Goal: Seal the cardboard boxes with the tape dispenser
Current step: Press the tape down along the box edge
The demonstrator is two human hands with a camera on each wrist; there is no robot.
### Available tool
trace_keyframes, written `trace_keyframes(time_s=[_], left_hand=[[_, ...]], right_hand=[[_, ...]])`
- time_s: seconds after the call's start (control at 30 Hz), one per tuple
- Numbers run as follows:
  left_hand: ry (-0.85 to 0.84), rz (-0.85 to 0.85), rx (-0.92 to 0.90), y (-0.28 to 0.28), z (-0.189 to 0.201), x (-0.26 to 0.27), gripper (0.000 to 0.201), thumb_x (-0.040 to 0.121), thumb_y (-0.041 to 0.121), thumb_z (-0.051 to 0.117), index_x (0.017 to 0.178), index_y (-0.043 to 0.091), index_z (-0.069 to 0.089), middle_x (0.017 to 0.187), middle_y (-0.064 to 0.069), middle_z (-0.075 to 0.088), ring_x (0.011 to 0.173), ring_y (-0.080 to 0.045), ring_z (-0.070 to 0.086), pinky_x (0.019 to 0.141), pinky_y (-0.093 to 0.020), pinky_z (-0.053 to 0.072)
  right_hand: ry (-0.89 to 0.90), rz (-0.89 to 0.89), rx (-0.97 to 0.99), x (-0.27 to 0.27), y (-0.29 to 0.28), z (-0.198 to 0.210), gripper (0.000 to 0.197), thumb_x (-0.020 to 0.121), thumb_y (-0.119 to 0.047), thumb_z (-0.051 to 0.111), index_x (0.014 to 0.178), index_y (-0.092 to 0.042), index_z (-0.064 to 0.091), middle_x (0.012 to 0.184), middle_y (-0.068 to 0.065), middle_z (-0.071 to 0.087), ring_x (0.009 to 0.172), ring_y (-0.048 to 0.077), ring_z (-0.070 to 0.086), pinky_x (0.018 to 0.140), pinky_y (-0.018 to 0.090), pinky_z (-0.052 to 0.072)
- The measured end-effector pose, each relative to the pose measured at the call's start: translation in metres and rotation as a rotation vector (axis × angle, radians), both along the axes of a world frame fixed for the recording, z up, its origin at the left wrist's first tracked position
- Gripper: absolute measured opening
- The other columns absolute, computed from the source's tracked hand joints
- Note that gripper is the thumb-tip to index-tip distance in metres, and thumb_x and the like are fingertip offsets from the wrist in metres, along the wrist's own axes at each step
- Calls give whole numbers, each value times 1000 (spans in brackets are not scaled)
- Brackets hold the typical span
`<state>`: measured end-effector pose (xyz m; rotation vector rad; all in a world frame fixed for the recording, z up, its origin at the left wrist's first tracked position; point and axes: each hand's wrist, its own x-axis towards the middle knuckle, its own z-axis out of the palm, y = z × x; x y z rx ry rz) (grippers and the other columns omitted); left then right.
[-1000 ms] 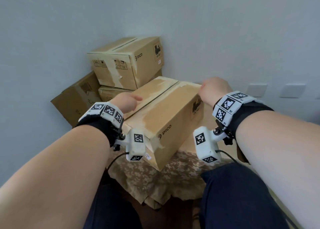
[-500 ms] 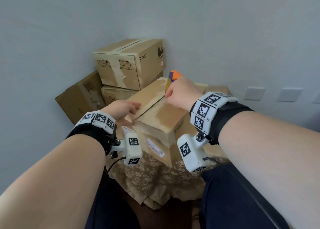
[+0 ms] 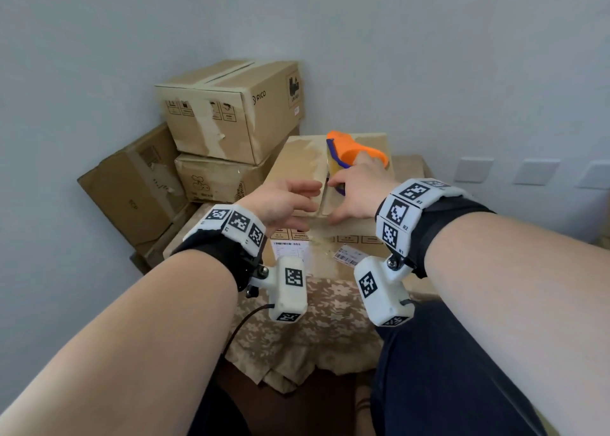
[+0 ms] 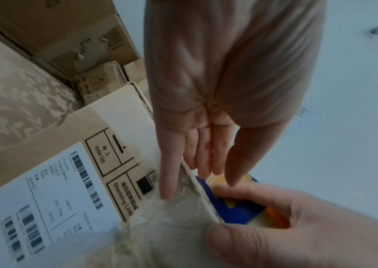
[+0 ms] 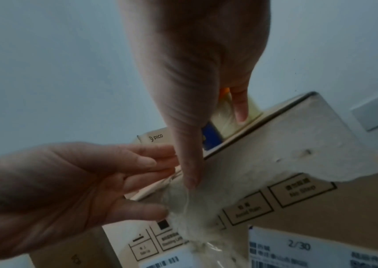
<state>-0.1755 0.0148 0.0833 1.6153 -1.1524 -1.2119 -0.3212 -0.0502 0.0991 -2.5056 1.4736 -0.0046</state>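
Observation:
A cardboard box point(image 3: 297, 161) stands on the table with its short labelled end point(image 4: 123, 145) toward me. Crumpled clear tape point(image 4: 172, 217) crosses the seam at its near top edge. The orange and blue tape dispenser point(image 3: 355, 151) rests on the box top along the seam. My right hand point(image 3: 358, 191) grips it, with the thumb pressing the tape point(image 5: 190, 208) at the edge. My left hand point(image 3: 284, 201) lies flat on the left flap, its straight fingers point(image 4: 167, 181) touching the tape beside the dispenser point(image 4: 236, 210).
Two sealed boxes point(image 3: 231, 112) are stacked at the back left against the wall, and another box point(image 3: 132, 184) leans beside them. A floral cloth point(image 3: 313, 336) covers the small table. White wall plates point(image 3: 472, 169) are at the right. My knees are below the table edge.
The box has turned so its short end faces me. My right hand brought the dispenser onto the top and down to the near edge. My left hand reached out onto the flap.

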Motion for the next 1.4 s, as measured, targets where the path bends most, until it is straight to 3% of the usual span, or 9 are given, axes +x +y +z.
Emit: trace_keyframes(time_s=[0.1,0.2,0.3,0.37,0.43,0.5,0.8,1.17,1.4], left_hand=[[-247,23,-69,-5,-5,0,50,80,1,69,128,10,56,128,-12,56,108,-19,60,88,-41,55],[-788,-76,-94,-9,-2,-3,72,69,37,82,134,19,53,129,1,58,113,-15,56,95,-33,49],[-1250,-190,-89,-12,-3,-11,86,63,65,73,137,31,47,128,7,59,118,-16,53,85,-32,47],[-1352,-267,-82,-15,-11,-11,95,62,72,68,144,34,35,142,7,48,136,-19,36,101,-40,39],[-1387,-301,-50,-17,-19,-8,107,63,71,68,149,35,18,156,9,24,146,-19,14,116,-50,14],[-1399,-290,-62,-18,-29,-7,109,66,66,70,151,34,11,158,8,14,146,-17,11,118,-50,5],[-1441,-228,-148,-17,-47,-7,107,66,61,74,150,29,15,158,8,16,145,-16,16,116,-52,8],[-1574,-207,-181,-14,-50,-11,102,62,62,75,143,20,28,156,4,24,143,-16,21,116,-52,4],[-1505,-339,-136,-20,-39,-7,84,68,51,77,137,24,36,155,6,26,141,-18,26,116,-50,10]], right_hand=[[64,28,-43,-2,-1,-3,75,69,-60,75,136,-40,48,127,7,32,125,31,28,100,45,40],[77,51,-68,-3,-2,-6,70,70,-62,72,133,-39,51,125,7,32,123,31,28,98,42,40],[86,70,-90,-4,-4,-11,69,73,-61,71,135,-39,50,124,7,33,121,30,29,93,37,38],[82,86,-108,-4,-4,-13,69,72,-62,71,133,-40,50,121,6,34,119,29,31,91,36,38],[80,101,-117,-5,-3,-14,70,69,-66,71,132,-41,52,118,6,35,117,28,31,93,38,39],[74,106,-123,-6,-4,-15,70,68,-67,70,130,-39,55,118,5,37,116,28,32,95,39,40],[65,103,-161,-4,-6,-20,68,68,-67,68,128,-38,57,118,3,39,116,27,33,98,39,40],[35,105,-207,-6,-3,-26,63,69,-64,68,125,-36,59,109,1,35,112,25,33,90,35,39],[35,121,-199,-8,-6,-26,61,71,-64,66,125,-36,59,102,1,31,112,26,34,86,35,38]])
